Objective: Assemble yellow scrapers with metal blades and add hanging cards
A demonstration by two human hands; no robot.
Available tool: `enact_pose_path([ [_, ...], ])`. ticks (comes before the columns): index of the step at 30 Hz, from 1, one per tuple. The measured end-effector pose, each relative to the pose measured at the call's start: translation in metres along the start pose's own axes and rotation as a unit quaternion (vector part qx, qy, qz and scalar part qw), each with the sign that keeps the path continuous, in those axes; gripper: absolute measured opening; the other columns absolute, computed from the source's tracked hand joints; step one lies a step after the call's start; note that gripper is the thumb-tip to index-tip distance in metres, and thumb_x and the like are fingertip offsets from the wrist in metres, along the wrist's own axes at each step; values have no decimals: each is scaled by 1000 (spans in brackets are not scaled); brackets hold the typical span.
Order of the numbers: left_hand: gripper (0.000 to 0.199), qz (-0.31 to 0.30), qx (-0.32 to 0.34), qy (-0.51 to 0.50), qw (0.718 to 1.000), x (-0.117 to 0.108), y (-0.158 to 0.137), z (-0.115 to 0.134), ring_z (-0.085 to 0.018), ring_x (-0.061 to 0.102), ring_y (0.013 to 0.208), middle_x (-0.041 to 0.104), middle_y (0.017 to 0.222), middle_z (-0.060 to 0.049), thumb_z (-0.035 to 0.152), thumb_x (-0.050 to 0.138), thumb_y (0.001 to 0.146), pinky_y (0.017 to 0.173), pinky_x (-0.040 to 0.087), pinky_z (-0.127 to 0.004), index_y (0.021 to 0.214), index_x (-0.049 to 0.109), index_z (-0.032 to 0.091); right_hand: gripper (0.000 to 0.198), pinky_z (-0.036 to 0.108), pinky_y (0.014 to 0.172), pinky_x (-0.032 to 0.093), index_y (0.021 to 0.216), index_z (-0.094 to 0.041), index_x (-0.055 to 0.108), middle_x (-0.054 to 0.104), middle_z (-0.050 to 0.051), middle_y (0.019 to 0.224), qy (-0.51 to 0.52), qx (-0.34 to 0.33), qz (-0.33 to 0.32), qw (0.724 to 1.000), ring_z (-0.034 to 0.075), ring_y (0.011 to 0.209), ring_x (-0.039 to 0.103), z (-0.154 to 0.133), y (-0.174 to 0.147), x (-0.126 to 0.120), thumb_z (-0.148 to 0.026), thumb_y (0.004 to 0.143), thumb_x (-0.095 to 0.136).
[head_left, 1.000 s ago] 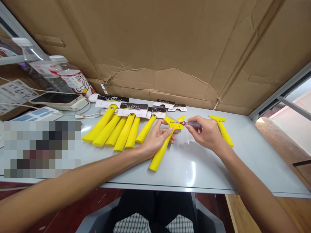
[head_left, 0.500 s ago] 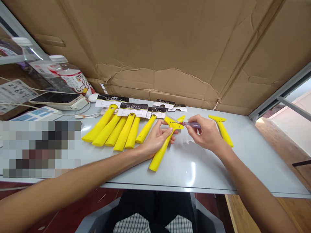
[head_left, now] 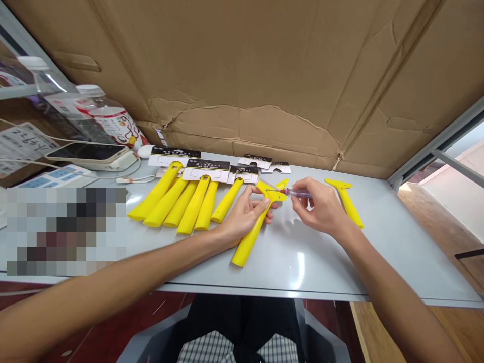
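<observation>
The left hand [head_left: 242,214] is closed around a yellow scraper [head_left: 254,227] lying near the middle of the tabletop [head_left: 302,262]. The right hand [head_left: 317,209] pinches a small screwdriver [head_left: 298,193], its tip touching the scraper's head. More yellow scrapers [head_left: 181,201] lie in a row toward the left edge.

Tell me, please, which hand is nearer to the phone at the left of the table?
Left. The left hand grips a yellow scraper mid-table; the right hand, with the screwdriver, lies farther from the phone.
</observation>
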State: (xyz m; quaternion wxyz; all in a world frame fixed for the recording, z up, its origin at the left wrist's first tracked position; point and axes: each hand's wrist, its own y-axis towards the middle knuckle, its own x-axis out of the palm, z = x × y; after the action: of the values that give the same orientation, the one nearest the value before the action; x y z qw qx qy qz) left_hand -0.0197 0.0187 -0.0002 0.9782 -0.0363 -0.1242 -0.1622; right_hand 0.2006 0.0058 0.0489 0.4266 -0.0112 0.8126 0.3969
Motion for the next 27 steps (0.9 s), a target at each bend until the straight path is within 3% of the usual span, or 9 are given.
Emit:
enact_pose_path([
  [3, 54, 3, -2, 3, 1000, -1, 1, -1, -15, 69, 69, 80, 97, -8, 51, 85, 88, 65, 55, -31, 112, 45, 23, 2, 27, 56, 47, 99, -24, 61, 78, 1, 82, 5, -14, 17, 1000, 13, 56, 62, 2, 0, 1, -25, 100, 63],
  [6, 53, 1, -4, 7, 1000, -1, 1, -1, -15, 68, 68, 80, 97, -8, 51, 84, 89, 65, 55, -31, 112, 45, 24, 11, 27, 54, 45, 97, -23, 64, 78, 0, 77, -6, -12, 40, 999, 13, 53, 62, 6, 0, 3, -33, 103, 66],
  [11, 55, -2, -2, 8, 1000, -1, -1, -1, -15, 68, 69, 80, 99, -9, 53, 85, 88, 65, 54, -31, 113, 46, 23, 29, 29, 49, 35, 83, -23, 61, 64, -4, 56, -60, -3, 45, 997, 12, 44, 51, 7, 1, 3, -42, 104, 64],
  [15, 59, -2, -3, 8, 1000, -1, -1, -1, -15, 69, 70, 80, 99, -9, 56, 86, 86, 65, 55, -31, 113, 45, 23, 15, 28, 53, 40, 95, -22, 60, 69, -3, 64, -40, 8, 25, 999, 14, 51, 61, 2, 1, 0, -36, 99, 65],
  [19, 60, -8, 1, 2, 1000, -2, 0, -3, -15, 68, 69, 80, 98, -9, 56, 86, 86, 65, 55, -31, 114, 45, 23, 12, 27, 54, 44, 102, -22, 58, 76, 1, 86, -11, -11, 21, 1000, 11, 54, 60, -1, 1, -1, -22, 91, 65],
  [27, 56, -3, 1, 13, 1000, -2, 0, -2, -14, 69, 70, 80, 99, -8, 54, 84, 88, 65, 55, -30, 113, 45, 23, 3, 25, 57, 46, 97, -21, 69, 77, -1, 78, -8, -57, 50, 997, 11, 57, 62, 2, 2, 1, -18, 99, 68],
])
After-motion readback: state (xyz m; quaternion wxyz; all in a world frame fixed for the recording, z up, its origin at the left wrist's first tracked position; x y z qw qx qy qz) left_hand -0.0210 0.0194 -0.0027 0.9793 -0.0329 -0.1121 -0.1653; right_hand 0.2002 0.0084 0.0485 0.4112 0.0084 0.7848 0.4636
